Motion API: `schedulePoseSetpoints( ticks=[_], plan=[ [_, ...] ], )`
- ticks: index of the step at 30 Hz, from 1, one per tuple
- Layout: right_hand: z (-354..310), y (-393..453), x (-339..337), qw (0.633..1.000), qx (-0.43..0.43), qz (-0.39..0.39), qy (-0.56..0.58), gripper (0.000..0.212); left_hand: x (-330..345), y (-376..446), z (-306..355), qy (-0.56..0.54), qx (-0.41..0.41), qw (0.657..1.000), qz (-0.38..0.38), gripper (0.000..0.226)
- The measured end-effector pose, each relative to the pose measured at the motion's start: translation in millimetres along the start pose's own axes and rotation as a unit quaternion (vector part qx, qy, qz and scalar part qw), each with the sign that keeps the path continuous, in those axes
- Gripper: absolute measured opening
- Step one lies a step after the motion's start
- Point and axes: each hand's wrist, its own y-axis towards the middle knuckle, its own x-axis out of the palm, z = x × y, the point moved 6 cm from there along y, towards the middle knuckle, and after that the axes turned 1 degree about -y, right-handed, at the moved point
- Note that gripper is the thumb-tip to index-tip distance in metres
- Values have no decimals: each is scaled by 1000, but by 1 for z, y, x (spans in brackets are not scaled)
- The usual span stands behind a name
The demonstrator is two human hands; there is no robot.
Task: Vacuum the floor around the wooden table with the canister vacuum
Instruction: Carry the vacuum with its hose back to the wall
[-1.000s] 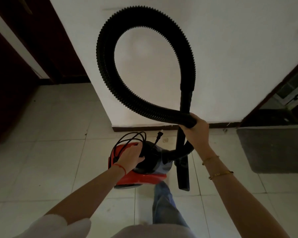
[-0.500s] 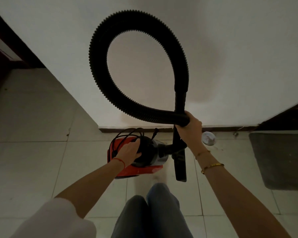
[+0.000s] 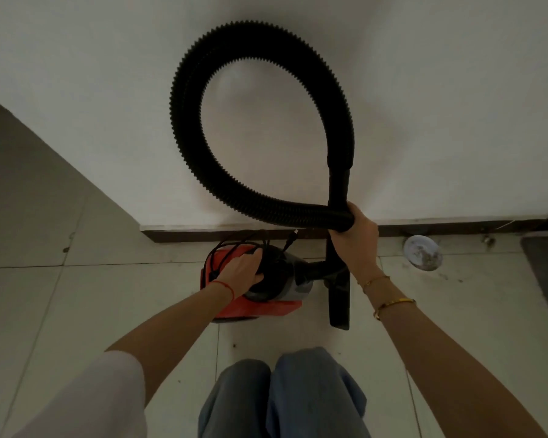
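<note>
- Since a second ago my view has swung left to right along the wall (image 3: 424, 90): the dark doorway on the left has dropped out, and both knees (image 3: 282, 393) now sit side by side at the bottom, so I judge I've stopped walking and am crouching at the baseboard.
- My left hand (image 3: 241, 276) is still curled over the black top of the canister vacuum (image 3: 260, 308), which sits low at the floor (image 3: 60, 311) beside the wall; I can't tell whether it has touched down. The power cord (image 3: 225, 251) is bundled on top, unplugged.
- The hose (image 3: 184, 121) still makes the same tall loop.
- My right hand (image 3: 355, 238) stays clamped on the hose and wand where they cross; the nozzle (image 3: 340, 305) hangs just right of the canister.
- A round dusty floor drain (image 3: 422, 252) has come into view.
- No wooden table is visible, so I reckon vacuuming hasn't begun.
- I can read no brand or label.
</note>
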Motion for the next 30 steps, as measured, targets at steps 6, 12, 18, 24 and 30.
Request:
schedulePoseSetpoints(
  ticks=[6,12,18,24,30],
  plan=[
    [51,11,46,999,-20,39,-6,45,47,53,-29,12,19,999,27,55],
    [64,25,72,997,-39,61,-1,47,62,84,-45,6,17,999,34,55],
    [68,32,86,998,-35,50,20,53,61,100,-47,19,26,999,37,50],
    [74,28,90,997,-61,5,43,84,62,108,-44,48,9,997,60,47],
    [72,24,95,995,-81,-47,-34,117,63,101,-55,61,-30,988,141,59]
  ],
)
